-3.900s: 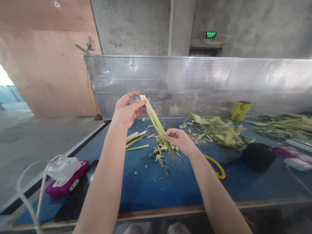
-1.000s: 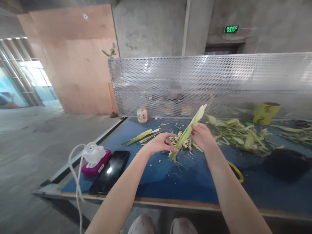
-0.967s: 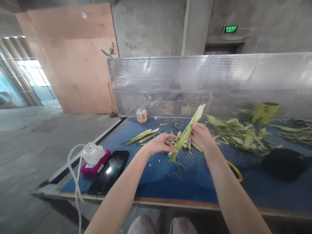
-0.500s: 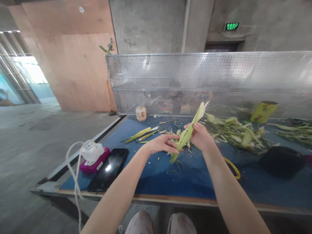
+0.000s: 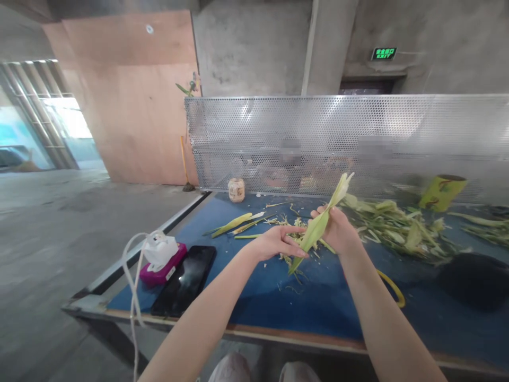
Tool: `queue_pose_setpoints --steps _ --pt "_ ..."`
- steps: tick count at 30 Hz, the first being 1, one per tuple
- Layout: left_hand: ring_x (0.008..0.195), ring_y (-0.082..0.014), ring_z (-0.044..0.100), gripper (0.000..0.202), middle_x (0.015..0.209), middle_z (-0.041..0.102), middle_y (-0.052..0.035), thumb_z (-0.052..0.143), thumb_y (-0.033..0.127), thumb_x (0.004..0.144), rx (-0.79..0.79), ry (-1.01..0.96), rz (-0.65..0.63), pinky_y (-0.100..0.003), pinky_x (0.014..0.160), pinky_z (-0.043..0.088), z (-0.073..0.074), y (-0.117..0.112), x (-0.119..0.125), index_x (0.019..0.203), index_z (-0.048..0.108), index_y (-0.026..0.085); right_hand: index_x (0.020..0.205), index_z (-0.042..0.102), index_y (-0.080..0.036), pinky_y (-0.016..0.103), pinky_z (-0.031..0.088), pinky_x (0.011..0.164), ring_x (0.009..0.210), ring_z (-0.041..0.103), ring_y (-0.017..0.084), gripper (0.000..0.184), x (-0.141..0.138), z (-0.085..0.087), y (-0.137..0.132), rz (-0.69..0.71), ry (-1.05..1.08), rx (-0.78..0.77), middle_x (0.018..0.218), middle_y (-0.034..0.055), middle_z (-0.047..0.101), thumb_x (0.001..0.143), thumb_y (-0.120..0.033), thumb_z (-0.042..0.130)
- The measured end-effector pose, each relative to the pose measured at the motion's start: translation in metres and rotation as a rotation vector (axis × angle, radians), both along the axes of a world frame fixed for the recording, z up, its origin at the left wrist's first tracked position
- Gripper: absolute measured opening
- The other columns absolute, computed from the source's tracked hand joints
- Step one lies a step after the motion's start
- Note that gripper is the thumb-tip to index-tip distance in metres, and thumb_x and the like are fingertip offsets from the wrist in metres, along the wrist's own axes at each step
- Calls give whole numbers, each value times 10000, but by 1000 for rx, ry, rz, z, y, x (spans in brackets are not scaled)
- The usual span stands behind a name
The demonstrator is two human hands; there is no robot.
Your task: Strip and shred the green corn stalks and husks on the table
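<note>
A long pale-green husked stalk (image 5: 321, 223) is held slanted above the blue table (image 5: 262, 297), its tip pointing up and to the right. My right hand (image 5: 340, 231) is closed round the stalk's middle. My left hand (image 5: 278, 243) pinches the stalk's lower end with fingers and thumb. Below the hands lies a small heap of torn husk scraps (image 5: 292, 233). Peeled yellow-green stalks (image 5: 234, 224) lie on the table to the left.
A black phone (image 5: 185, 278), a magenta case (image 5: 163, 264) with a white charger and cable sit near the left edge. A husk pile (image 5: 392, 228), a yellow cup (image 5: 441, 192), a black object (image 5: 473, 273), a yellow ring (image 5: 392, 286) and a small jar (image 5: 236, 189) stand before the perforated metal screen (image 5: 318, 138).
Since 3.9 s ago the stalk has swung from leaning left to leaning right, and my left hand dropped from its top to its lower end. In the last second the hands barely shifted.
</note>
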State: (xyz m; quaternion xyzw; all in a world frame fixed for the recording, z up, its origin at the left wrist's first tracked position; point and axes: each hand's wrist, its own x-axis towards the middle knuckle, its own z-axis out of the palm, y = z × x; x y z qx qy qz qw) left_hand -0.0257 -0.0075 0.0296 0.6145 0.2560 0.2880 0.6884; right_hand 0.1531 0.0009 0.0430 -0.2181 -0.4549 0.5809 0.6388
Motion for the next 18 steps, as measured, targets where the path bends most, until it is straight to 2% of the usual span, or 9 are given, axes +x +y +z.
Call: queue_pose_setpoints --steps 5,8,10,12,14,16,18 --pt "690 -150 635 997 662 682 -54 769 180 497 25 -51 156 -269 742 436 -3 2 -1 1317 218 42 736 595 -245 234 458 536 580 549 105 242 0 -4 6 -95 -57 -25 657 -37 594 580 -410 677" --pt "692 -169 628 1079 679 680 -72 792 202 437 6 8 351 -259 696 436 -3 6 -4 1317 197 9 855 598 -241 228 425 486 538 510 100 342 -5 -3 8 -139 -152 32 690 -15 595 561 -390 687" --pt "681 -182 614 1122 684 673 -82 800 225 408 -2 49 471 -262 637 427 -3 10 -7 1311 183 -21 895 602 -218 213 377 425 487 460 90 414 -10 -3 8 -228 -280 47 652 -8 580 532 -389 702" --pt "660 -185 594 1145 700 668 -85 801 250 401 -1 57 552 -271 591 412 -4 15 -11 1313 163 -20 849 624 -184 202 335 384 457 424 86 386 -14 -3 6 -384 -479 47 608 3 569 546 -417 681" --pt "625 -181 576 1133 699 661 -71 802 255 394 -3 55 612 -279 566 403 -7 21 -15 1311 183 11 699 634 -162 209 330 379 462 431 100 311 -18 -6 4 -522 -677 65 569 22 562 588 -453 629" --pt "620 -188 569 1087 688 650 -56 805 243 384 -11 51 658 -292 567 404 -9 26 -19 1291 241 44 556 597 -162 225 361 414 509 473 125 311 -21 -8 3 -588 -800 114 585 42 574 625 -464 579" --pt "674 -213 573 980 702 639 -53 804 223 388 -20 48 693 -314 598 416 -12 30 -21 1237 338 75 578 594 -169 246 411 497 590 520 147 277 -25 -8 2 -599 -849 190 678 53 604 648 -435 559"
